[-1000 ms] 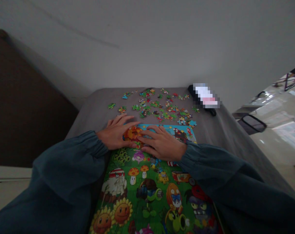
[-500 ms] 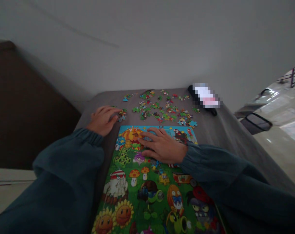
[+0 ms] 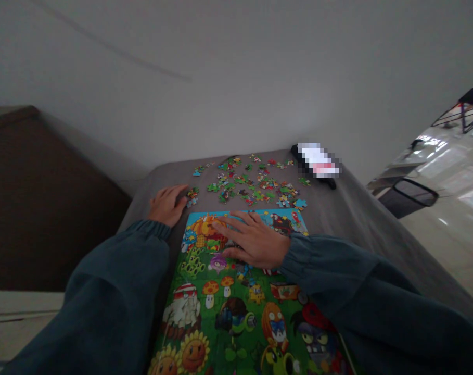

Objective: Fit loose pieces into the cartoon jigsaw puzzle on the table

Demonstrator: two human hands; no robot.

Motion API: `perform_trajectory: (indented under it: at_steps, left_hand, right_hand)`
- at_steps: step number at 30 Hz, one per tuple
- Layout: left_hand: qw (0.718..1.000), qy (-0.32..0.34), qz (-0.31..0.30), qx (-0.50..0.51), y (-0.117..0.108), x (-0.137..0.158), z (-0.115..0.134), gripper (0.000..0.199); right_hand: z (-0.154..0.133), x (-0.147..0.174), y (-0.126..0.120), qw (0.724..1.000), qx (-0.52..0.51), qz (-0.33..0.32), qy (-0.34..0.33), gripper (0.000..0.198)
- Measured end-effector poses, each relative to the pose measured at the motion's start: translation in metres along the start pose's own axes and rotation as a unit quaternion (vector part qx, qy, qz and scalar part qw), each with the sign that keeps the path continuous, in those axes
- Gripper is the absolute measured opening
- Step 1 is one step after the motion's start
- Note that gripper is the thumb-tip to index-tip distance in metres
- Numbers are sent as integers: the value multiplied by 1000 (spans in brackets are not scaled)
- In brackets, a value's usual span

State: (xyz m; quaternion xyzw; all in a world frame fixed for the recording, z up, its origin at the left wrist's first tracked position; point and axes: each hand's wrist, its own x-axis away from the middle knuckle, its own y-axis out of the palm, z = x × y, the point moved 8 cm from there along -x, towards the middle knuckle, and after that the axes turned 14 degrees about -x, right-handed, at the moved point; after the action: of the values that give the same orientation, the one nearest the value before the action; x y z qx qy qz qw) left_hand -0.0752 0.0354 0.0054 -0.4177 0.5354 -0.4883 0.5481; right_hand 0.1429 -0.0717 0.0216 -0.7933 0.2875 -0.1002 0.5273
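Loose pieces (image 3: 243, 179) lay unplaced toward the worktop's (image 3: 168, 178) far edge; how filled the puzzle board (image 3: 236, 312) was, we couldn't tell. Our right hand (image 3: 255, 242) lay spread there, seemingly empty; our left hand (image 3: 166, 204) half-curled, hold hidden.

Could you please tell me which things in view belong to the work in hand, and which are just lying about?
Part of the work:
puzzle, with the right hand spread on it
loose pieces, scattered beyond it
small cluster of pieces, by the left hand

Seemingly just nearby:
device with a blurred screen, right of the loose pieces
dark brown panel, at the left
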Motion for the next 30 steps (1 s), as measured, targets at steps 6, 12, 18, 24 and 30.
perform_trajectory:
  at_steps: [6,12,18,24,30]
  left_hand:
    - [995,18,5,94,3,-18,2,49]
    - [965,-52,48,251,-2,-22,-12,55]
    - [926,-38,7,377,-24,18,51,58]
    - [862,-23,-148,484,-26,61,113,51]
    - [928,18,-96,360,-20,36,78,43]
  right_hand:
    - [22,7,-30,995,-22,97,19,50]
    - [29,11,-35,990,-37,138,3,35]
    - [28,10,-49,953,-206,222,20,38]
    - [51,2,-28,834,-492,225,112,33]
    - [61,1,-13,822,-514,201,142,17]
